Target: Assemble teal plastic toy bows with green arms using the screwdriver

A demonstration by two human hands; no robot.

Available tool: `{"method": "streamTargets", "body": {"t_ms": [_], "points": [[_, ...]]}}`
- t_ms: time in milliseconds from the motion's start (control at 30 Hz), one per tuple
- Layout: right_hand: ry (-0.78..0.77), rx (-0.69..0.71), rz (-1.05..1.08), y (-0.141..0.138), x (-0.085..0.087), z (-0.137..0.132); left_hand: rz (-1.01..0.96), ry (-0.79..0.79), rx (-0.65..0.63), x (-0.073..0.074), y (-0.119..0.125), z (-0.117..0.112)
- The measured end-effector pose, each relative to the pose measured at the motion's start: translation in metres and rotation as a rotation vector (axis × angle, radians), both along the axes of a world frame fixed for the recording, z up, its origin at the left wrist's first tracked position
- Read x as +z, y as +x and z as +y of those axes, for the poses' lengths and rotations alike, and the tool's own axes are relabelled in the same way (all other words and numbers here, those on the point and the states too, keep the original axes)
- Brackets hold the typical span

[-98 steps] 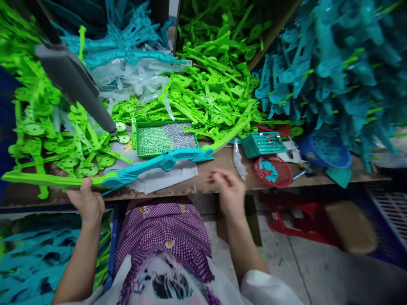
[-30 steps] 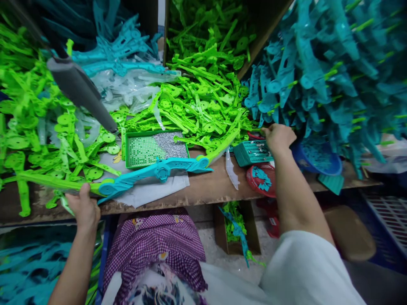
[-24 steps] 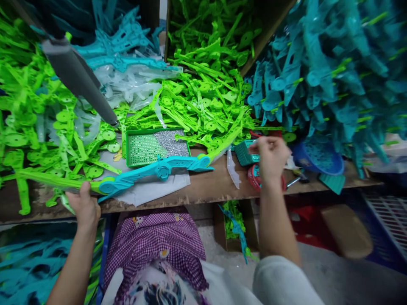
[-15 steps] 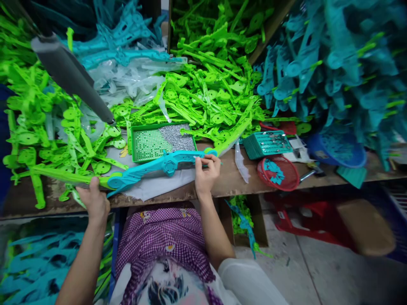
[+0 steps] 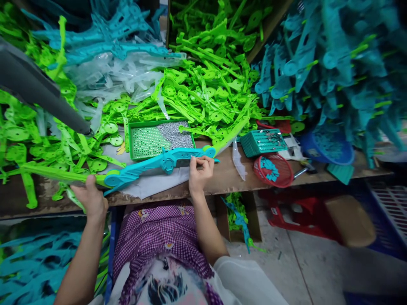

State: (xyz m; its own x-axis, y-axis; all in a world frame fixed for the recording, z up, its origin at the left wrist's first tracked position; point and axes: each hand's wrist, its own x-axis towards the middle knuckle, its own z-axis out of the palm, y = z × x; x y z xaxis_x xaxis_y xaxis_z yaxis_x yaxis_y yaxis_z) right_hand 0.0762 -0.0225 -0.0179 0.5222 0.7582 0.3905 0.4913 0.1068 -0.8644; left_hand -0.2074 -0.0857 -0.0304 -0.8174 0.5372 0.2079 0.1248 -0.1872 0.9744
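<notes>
Head view; long bow-shaped plastic piece point(image 5: 168, 163), blue middle with lime-green ends, lies along the front of the brown wooden worktop point(image 5: 222, 178); long axis about half past 8 to half past 2; left hand point(image 5: 90, 199) grips its left lime-green end, thumb on top; right hand point(image 5: 201, 176) pinched closed at the blue middle's right end, most of the piece at 9 to 10 o'clock from it; can't tell if fingertips hold something tiny; from right hand, green perforated plastic tray point(image 5: 140, 144) at 10, beyond the piece; heap of lime-green plastic parts point(image 5: 203, 101) at 12; worktop's front edge at 6; strip of worktop shows at 3, before round red plastic basket point(image 5: 284, 180).
</notes>
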Motion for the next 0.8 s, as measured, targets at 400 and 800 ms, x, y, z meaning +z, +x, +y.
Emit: {"method": "streamTargets", "body": {"t_ms": [400,800], "points": [[-0.138,0.16,-0.073,0.005,0.018,0.002,0.133,-0.093,0.053,0.002,0.003,0.009],[-0.202,0.087,0.978,0.084,0.01,-0.054,-0.199,0.015,-0.359,0.036,-0.017,-0.027]]}}
